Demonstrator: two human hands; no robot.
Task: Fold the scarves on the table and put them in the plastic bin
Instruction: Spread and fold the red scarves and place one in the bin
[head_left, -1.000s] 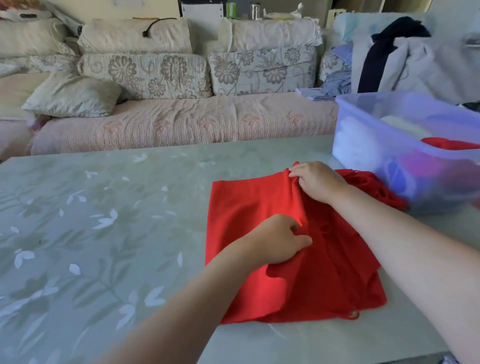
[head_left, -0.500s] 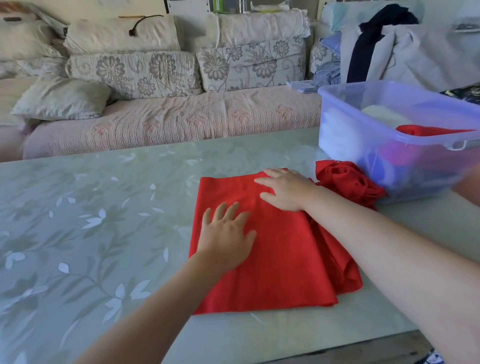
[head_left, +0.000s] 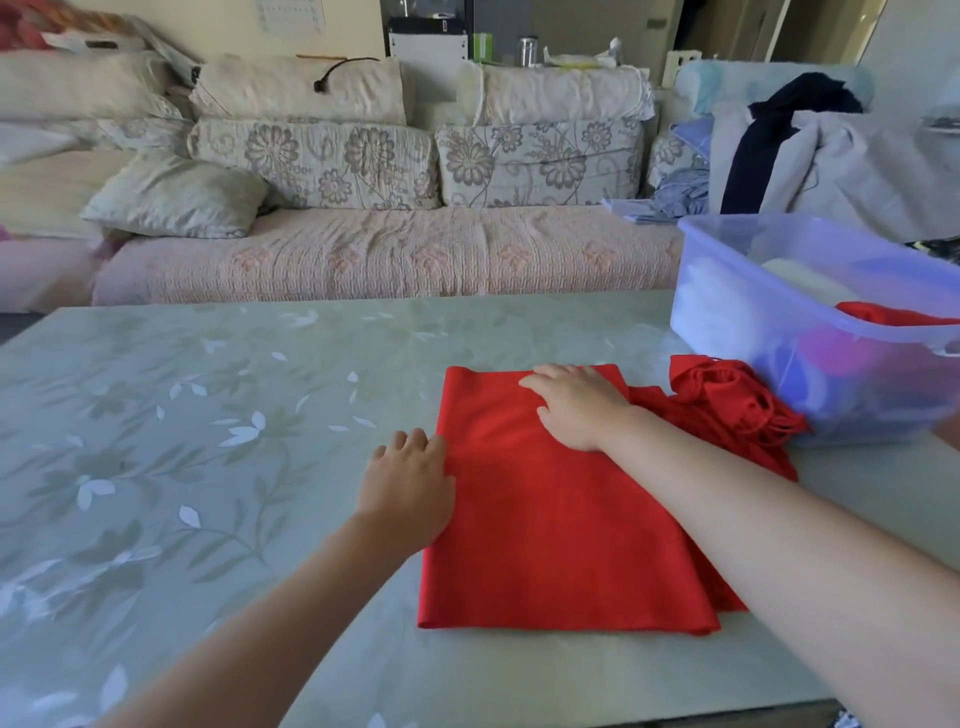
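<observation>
A: Where does the scarf sit?

B: The red scarf (head_left: 561, 525) lies flat on the table (head_left: 208, 415), folded into a rough rectangle, near the plastic bin (head_left: 748, 322). Its fringed end (head_left: 727, 405) is bunched up loose at the far right, right against the bin's wall.

A: And the hands?

B: Both are flat with fingers straight, gripping nothing. The right hand (head_left: 576, 405) presses on the far part of the cloth. The left hand (head_left: 410, 488) rests at the left edge, partly on cloth and partly on the tabletop.

A: What could go wrong from here?

B: I judge the loose end the main worry. If the next fold goes over without that fringe tucked in, it will hang out of the bundle and may catch on the bin's rim. The layers at the right edge are not square either: a lower layer peeks out past the top one, so another fold could come out crooked. The tabletop also looks glossy, so a push from one side could slide the whole stack rather than smooth it.

A: Room in the bin?

B: It already holds a red cloth (head_left: 893, 314) and something pale. A sloppy bundle may spring open on top.

A: Any writing to read?

B: None that I can read. A wall calendar (head_left: 291, 15) shows at the top, too small to make out. I see no label on scarf or bin.
</observation>
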